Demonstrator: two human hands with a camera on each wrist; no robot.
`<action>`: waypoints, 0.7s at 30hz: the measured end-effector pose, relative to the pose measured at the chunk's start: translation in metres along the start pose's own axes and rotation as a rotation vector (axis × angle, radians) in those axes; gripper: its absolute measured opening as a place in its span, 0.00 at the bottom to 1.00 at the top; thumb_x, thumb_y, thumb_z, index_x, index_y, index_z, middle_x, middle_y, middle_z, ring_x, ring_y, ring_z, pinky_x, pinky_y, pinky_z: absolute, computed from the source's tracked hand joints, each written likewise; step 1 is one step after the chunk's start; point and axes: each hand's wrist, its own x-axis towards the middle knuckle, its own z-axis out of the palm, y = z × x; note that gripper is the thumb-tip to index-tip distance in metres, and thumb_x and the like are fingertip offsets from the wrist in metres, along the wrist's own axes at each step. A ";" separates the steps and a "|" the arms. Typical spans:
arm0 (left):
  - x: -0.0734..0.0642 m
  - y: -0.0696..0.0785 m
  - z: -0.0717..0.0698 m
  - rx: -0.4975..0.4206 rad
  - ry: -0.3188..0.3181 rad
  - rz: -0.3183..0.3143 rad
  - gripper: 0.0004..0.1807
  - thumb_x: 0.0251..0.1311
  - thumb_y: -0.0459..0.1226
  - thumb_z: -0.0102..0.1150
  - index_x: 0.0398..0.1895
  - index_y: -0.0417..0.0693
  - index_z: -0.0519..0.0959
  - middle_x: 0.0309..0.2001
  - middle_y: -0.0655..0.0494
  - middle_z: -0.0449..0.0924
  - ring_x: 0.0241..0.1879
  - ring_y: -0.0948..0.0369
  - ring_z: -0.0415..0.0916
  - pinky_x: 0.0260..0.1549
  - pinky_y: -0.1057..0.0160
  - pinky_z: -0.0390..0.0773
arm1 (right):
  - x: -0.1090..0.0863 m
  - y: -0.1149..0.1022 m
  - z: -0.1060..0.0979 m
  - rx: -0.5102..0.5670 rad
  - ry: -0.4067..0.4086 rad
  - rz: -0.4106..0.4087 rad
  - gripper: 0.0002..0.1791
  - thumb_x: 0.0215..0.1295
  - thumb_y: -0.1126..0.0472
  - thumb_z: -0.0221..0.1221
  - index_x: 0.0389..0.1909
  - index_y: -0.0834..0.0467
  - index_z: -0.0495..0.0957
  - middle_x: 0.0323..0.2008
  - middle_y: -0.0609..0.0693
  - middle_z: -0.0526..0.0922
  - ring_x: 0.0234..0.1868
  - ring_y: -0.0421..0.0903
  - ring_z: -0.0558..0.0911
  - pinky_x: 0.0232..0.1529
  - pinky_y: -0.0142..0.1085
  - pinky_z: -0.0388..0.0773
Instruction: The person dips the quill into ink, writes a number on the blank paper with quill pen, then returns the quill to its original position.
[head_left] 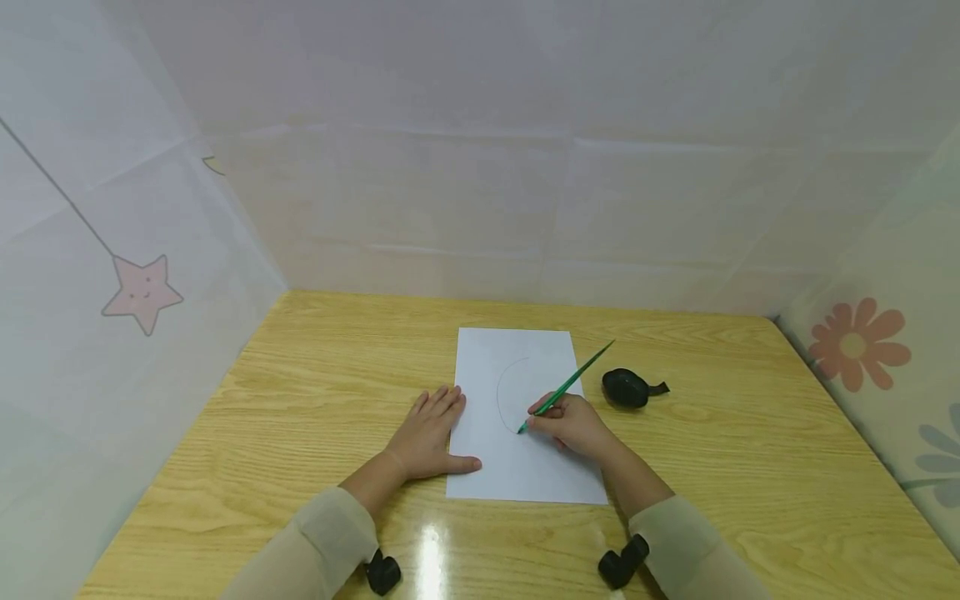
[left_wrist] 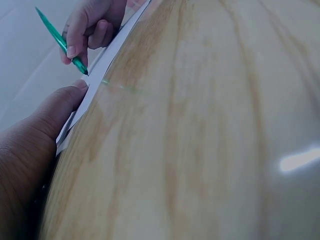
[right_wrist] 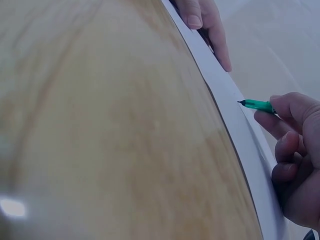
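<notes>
A white sheet of paper (head_left: 517, 475) lies on the wooden table, carrying a thin curved line (head_left: 497, 396) that bows out to the left. My right hand (head_left: 577, 427) pinches a slim green pen (head_left: 572, 385) with a tapered back end. Its dark tip meets the paper at the lower end of the curve. On the left edge of the sheet rests my left hand (head_left: 426, 437), fingers spread and thumb lying on the paper. The right wrist view shows the pen (right_wrist: 257, 105) between thumb and forefinger, the other fingers curled under.
To the right of the sheet sits a rounded black object (head_left: 626, 388) with a short tail; its kind is unclear. The wooden table (head_left: 315, 367) reaches back to a pale hanging cloth (head_left: 480, 200). Black wrist devices (head_left: 624, 562) are at both sleeves.
</notes>
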 end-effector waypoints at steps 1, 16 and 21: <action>0.000 0.000 0.000 -0.001 0.001 0.000 0.59 0.50 0.70 0.58 0.77 0.41 0.54 0.79 0.48 0.48 0.79 0.51 0.41 0.77 0.45 0.39 | 0.000 0.000 -0.001 -0.001 -0.001 0.002 0.13 0.62 0.59 0.65 0.42 0.64 0.82 0.14 0.42 0.74 0.13 0.39 0.66 0.16 0.28 0.64; 0.000 0.001 0.000 -0.006 -0.013 -0.012 0.59 0.51 0.69 0.59 0.77 0.41 0.53 0.79 0.49 0.47 0.79 0.51 0.39 0.77 0.46 0.37 | -0.002 0.005 -0.005 -0.022 0.005 0.017 0.14 0.63 0.58 0.65 0.43 0.64 0.82 0.14 0.42 0.74 0.13 0.39 0.66 0.16 0.28 0.65; 0.000 0.001 -0.001 -0.014 -0.014 -0.005 0.59 0.51 0.69 0.59 0.77 0.41 0.53 0.79 0.49 0.46 0.79 0.51 0.39 0.77 0.46 0.37 | -0.003 0.005 -0.007 -0.010 0.012 0.027 0.14 0.62 0.58 0.65 0.43 0.64 0.82 0.16 0.43 0.77 0.13 0.39 0.65 0.16 0.28 0.65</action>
